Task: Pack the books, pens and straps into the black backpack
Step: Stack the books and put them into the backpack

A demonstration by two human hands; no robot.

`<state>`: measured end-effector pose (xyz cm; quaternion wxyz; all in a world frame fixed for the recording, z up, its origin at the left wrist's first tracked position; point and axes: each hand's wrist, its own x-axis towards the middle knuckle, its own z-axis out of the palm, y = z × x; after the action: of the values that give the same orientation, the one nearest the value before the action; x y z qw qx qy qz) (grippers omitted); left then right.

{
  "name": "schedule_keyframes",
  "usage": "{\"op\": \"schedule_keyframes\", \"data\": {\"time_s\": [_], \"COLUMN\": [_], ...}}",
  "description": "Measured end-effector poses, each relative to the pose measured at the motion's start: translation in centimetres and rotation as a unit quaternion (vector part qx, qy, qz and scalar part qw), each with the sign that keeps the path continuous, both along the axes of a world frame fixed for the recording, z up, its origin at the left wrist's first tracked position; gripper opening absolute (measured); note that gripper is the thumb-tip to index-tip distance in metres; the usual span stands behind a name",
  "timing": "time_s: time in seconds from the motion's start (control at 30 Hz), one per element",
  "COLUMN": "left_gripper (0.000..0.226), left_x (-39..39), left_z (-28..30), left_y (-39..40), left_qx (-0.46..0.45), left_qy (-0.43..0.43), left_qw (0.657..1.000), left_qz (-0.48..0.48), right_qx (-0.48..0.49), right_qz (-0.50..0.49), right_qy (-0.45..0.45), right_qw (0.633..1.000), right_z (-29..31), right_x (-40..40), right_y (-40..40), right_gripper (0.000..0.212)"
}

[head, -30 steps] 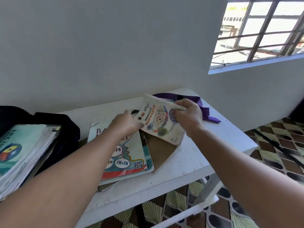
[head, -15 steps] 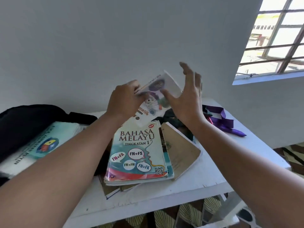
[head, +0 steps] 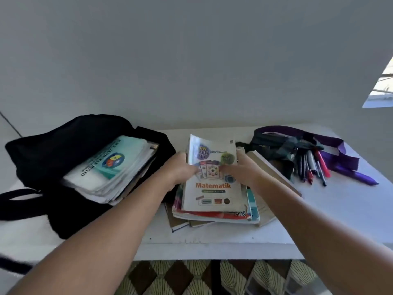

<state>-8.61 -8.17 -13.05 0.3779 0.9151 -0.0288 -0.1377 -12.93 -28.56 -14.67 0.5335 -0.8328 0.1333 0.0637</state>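
Observation:
A white "Matematik" book (head: 212, 188) lies on top of a stack of books (head: 214, 216) in the middle of the table. My left hand (head: 180, 168) grips its left edge and my right hand (head: 241, 169) grips its right edge, thumbs on the cover. The black backpack (head: 53, 150) lies open to the left with several books (head: 110, 169) sticking out of it. Several pens (head: 312, 167) lie to the right of the stack, beside a purple strap (head: 342, 167) and a dark strap bundle (head: 276, 149).
A brown notebook (head: 274, 170) pokes out from under the stack on the right. The white table (head: 212, 243) stands against a plain wall, its front edge just below the stack. A patterned floor (head: 191, 277) shows beneath, and a window corner (head: 382, 90) at far right.
The Matematik book was held up in the air, my right hand open beside it. It now lies on the stack with both hands holding its sides. The view has swung left.

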Motion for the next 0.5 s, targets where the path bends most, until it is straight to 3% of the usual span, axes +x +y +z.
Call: {"op": "schedule_keyframes", "data": {"time_s": [0.1,0.17,0.23,0.33,0.5], "left_gripper": [0.057,0.069,0.077,0.086,0.071], "left_x": [-0.2,-0.6,-1.0,-1.0,-0.8], "left_z": [-1.2,-1.7,-1.8,-1.5,-1.2], "left_y": [0.0,-0.3,-0.7,-1.1,-1.3], "left_qx": [0.134,0.171,0.184,0.153,0.004], "left_qy": [-0.035,-0.026,-0.035,-0.019,0.052], "left_qw": [0.99,0.985,0.982,0.988,0.994], "left_qz": [0.008,-0.005,-0.017,0.011,0.093], "right_qx": [-0.08,-0.149,-0.188,-0.147,-0.085], "right_qz": [-0.019,-0.042,-0.095,-0.172,-0.172], "right_qy": [-0.015,-0.011,-0.035,-0.041,-0.025], "right_qw": [0.997,0.988,0.977,0.973,0.981], "right_z": [-1.4,-2.5,-3.9,-4.9,-5.2], "right_x": [-0.2,-0.6,-1.3,-1.7,-1.4], "right_y": [0.9,1.7,2.1,1.8,0.3], "right_gripper": [0.051,0.067,0.067,0.077,0.109]}}
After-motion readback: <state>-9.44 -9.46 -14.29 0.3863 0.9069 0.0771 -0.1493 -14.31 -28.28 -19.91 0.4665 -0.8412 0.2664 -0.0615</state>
